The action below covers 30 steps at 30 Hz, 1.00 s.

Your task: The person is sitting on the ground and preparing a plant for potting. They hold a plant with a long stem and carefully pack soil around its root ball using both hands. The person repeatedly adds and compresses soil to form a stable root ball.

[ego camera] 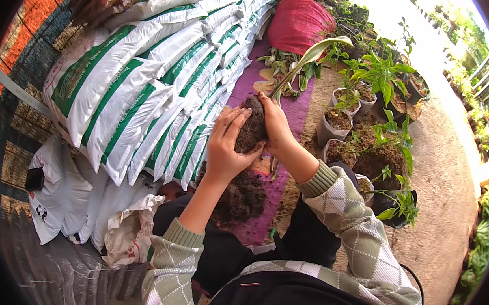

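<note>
Both of my hands are cupped around a dark, soil-covered root ball (250, 128) with fine roots showing. My left hand (228, 138) presses on its left side, and my right hand (277, 120) wraps its right side. From the top of the ball a leafy plant stem (290, 75) leans up and to the right, ending in a long yellow-green leaf. Soil clings to my fingers. Below the hands lies a heap of dark loose soil (241, 197) on a purple printed mat (256, 232), between my knees.
Stacked white and green sacks (139, 100) rise on the left. A pink sack (299, 24) stands ahead, with cut leafy plants (292, 70) before it. Several potted seedlings in plastic grow bags (334, 125) line the right side. An opened white sack (133, 230) sits by my left knee.
</note>
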Each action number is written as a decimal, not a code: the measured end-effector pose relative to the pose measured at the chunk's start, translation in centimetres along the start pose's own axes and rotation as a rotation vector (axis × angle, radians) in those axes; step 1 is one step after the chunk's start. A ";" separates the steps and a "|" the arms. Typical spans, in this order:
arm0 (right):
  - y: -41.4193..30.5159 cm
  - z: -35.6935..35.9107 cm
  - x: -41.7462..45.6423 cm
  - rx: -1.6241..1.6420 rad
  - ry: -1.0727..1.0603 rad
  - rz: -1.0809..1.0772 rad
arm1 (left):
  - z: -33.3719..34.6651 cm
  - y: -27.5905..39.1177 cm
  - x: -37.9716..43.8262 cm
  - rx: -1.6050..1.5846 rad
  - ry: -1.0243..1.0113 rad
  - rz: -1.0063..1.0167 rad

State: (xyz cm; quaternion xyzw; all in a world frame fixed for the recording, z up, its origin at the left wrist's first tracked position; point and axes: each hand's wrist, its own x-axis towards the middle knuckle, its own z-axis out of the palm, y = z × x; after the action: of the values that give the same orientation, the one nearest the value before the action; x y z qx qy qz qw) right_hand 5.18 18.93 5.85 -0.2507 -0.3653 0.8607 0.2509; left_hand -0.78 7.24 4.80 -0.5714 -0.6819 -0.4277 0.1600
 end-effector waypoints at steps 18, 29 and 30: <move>0.3 0.3 0.3 -0.096 0.094 0.008 | -0.5 0.1 -0.8 0.005 -0.083 0.010; -0.9 -0.5 1.3 0.113 -0.058 0.073 | -1.6 1.0 -0.4 -0.020 -0.003 0.049; -0.8 -0.7 1.2 0.130 -0.076 0.098 | -1.9 1.3 -0.3 0.021 0.000 0.058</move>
State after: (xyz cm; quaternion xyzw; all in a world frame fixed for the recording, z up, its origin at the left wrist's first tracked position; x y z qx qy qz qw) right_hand 4.90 20.50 5.78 -0.2184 -0.3052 0.9027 0.2103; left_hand 0.02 5.56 6.23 -0.5894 -0.6693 -0.4157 0.1783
